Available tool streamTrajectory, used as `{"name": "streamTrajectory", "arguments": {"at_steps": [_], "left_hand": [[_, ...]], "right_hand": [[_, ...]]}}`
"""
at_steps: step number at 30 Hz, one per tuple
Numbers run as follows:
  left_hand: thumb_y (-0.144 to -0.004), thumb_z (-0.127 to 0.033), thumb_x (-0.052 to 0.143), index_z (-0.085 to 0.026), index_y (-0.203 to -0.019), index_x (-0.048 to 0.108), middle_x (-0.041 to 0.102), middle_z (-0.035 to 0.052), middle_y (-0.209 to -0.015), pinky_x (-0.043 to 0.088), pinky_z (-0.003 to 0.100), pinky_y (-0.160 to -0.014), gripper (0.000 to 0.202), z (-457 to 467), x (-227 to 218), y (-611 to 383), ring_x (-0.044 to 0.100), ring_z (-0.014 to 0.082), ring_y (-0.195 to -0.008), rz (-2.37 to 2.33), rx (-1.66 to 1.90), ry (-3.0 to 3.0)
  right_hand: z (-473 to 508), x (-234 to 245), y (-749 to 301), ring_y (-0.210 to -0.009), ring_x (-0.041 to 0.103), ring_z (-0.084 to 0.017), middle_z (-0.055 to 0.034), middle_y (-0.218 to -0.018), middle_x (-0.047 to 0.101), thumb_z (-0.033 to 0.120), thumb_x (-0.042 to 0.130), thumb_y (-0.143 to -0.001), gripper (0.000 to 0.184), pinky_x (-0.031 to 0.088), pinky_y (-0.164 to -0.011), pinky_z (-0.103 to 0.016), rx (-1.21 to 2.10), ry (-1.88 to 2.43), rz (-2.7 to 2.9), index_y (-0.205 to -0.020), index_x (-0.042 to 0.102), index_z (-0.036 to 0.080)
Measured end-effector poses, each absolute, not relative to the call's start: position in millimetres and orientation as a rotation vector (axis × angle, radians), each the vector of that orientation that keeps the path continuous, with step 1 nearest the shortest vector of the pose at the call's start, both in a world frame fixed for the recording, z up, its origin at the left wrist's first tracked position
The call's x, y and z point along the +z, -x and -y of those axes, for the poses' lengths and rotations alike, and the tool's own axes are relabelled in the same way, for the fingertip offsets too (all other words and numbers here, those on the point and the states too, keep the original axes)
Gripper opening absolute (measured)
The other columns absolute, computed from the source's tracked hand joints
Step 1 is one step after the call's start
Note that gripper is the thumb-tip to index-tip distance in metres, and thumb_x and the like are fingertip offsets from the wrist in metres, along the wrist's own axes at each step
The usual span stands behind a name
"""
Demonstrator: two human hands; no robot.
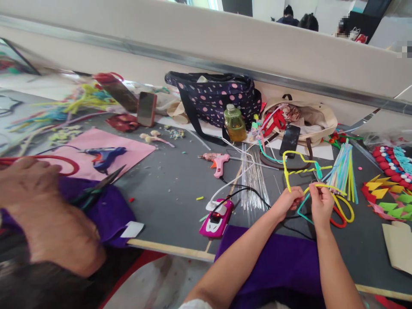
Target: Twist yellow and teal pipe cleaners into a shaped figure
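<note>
Both my hands are at the right of the grey table (167, 197), closed in pinches on a bent yellow pipe cleaner (294, 154). My left hand (286, 202) grips its lower left strand. My right hand (321, 205) pinches the yellow loop beside it. Teal (302, 213) and red (337, 221) pipe cleaners lie under and beside my hands. A purple cloth (277, 262) lies under my forearms.
Another person's arm (48, 219) rests at the left near scissors (103, 184) and a pink sheet (135, 148). A pink glue gun (219, 163), thin wires (254, 180), a pink phone (217, 216), a bottle (234, 123), bags (212, 96) and coloured sticks (344, 169) crowd the table.
</note>
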State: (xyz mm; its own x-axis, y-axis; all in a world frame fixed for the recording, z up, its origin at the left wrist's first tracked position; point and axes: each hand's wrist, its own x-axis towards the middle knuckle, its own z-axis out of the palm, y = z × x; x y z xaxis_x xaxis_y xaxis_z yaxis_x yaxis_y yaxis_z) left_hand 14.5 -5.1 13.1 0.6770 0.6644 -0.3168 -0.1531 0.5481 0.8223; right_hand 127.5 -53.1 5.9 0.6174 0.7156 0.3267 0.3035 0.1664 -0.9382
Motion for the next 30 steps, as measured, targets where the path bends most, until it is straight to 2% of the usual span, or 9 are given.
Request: {"name": "streamTrajectory", "arguments": {"at_steps": [7, 15, 21, 30], "left_hand": [[-0.063, -0.025, 0.067, -0.012, -0.063, 0.057, 0.041, -0.0046, -0.052, 0.016, 0.018, -0.040, 0.016, 4, 6, -15, 0.029, 0.0038, -0.043, -0.559, 0.499, -0.708], [-0.066, -0.022, 0.068, -0.012, -0.065, 0.056, 0.039, -0.0048, -0.054, 0.016, 0.017, -0.039, 0.016, -3, 3, -10, 0.029, 0.0036, -0.044, -0.426, 0.541, -0.513], [-0.068, -0.018, 0.066, -0.012, -0.066, 0.053, 0.035, -0.0051, -0.055, 0.015, 0.016, -0.039, 0.014, -8, 6, -5, 0.027, 0.0035, -0.045, -0.327, 0.537, -0.377], [-0.068, -0.019, 0.069, -0.012, -0.065, 0.052, 0.035, -0.0048, -0.055, 0.018, 0.015, -0.038, 0.018, -4, 15, -3, 0.027, 0.0034, -0.045, -0.251, 0.615, -0.337]], "right_hand": [[57, 10, -123, -0.070, 0.057, -0.015, -0.0015, -0.076, 0.063, 0.034, 0.062, -0.085, 0.017, 0.046, -0.066, -0.028, 0.361, 1.353, 0.984, -0.079, 0.063, 0.018], [60, 12, -115, -0.073, 0.057, -0.016, -0.0017, -0.077, 0.062, 0.031, 0.062, -0.086, 0.015, 0.046, -0.067, -0.029, 0.296, 1.288, 1.055, -0.076, 0.064, 0.019], [57, 10, -110, -0.070, 0.056, -0.014, -0.0010, -0.076, 0.062, 0.031, 0.066, -0.082, 0.014, 0.044, -0.064, -0.027, 0.409, 1.208, 0.903, -0.076, 0.066, 0.019], [49, 8, -109, -0.062, 0.052, -0.010, 0.0027, -0.069, 0.058, 0.031, 0.075, -0.075, 0.015, 0.041, -0.060, -0.023, 0.826, 0.951, 0.554, -0.076, 0.067, 0.019]]}}
